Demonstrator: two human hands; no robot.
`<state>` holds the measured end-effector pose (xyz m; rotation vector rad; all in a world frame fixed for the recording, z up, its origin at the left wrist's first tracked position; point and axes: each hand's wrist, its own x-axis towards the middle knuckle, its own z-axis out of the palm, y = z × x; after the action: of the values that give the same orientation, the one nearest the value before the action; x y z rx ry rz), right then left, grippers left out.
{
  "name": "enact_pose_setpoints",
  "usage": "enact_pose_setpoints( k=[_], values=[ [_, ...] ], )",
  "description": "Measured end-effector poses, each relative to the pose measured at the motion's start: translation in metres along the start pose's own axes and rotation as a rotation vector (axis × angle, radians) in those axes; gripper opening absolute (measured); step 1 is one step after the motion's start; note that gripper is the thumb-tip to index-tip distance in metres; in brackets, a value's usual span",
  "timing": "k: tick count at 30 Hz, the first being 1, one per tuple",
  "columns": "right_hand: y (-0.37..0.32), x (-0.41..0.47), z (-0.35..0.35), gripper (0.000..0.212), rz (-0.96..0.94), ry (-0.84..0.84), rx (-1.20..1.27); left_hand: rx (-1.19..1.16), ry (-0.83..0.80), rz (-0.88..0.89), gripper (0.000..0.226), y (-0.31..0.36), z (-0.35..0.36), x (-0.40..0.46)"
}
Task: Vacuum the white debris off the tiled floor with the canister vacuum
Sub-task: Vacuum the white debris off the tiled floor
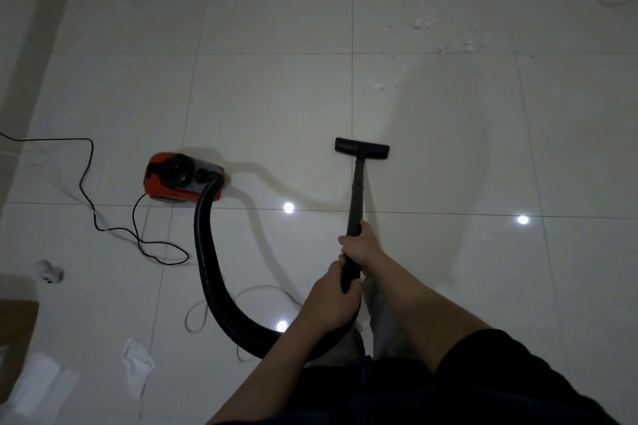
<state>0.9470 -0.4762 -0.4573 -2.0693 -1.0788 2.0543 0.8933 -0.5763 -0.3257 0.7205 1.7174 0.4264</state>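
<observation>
Both hands, left hand (333,300) and right hand (359,247), wrap around the stiff, light wand (357,190), a good place to hold

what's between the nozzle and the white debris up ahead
Bare tile with one grout line, in the head view, separates the nozzle from the nearest debris.

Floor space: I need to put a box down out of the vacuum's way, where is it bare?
Bare tiles lie beyond the red canister, toward the far wall. Crowded: black power cord left, hose and paper scraps near left, white debris far right.
</observation>
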Motion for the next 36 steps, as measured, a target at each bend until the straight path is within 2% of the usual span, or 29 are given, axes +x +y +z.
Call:
enact_pose_setpoints(
  k=[12,22,28,36],
  values=[
    [-0.042,0.042,-0.07,0.039,-0.031,0.001,0.024,-0.066,0.008,0.02,0.042,0.062,0.028,0.054],
    [-0.093,0.085,-0.155,0.073,-0.042,-0.075,-0.089,-0.053,0.066,-0.046,0.042,0.146,0.076,0.108],
    [-0.125,0.107,-0.184,0.072,-0.036,-0.135,-0.095,-0.073,0.079,-0.052,0.04,0.18,0.083,0.139],
    [-0.153,0.123,-0.193,0.072,-0.038,-0.132,-0.103,-0.076,0.096,-0.015,0.038,0.199,0.078,0.166]
  ],
)
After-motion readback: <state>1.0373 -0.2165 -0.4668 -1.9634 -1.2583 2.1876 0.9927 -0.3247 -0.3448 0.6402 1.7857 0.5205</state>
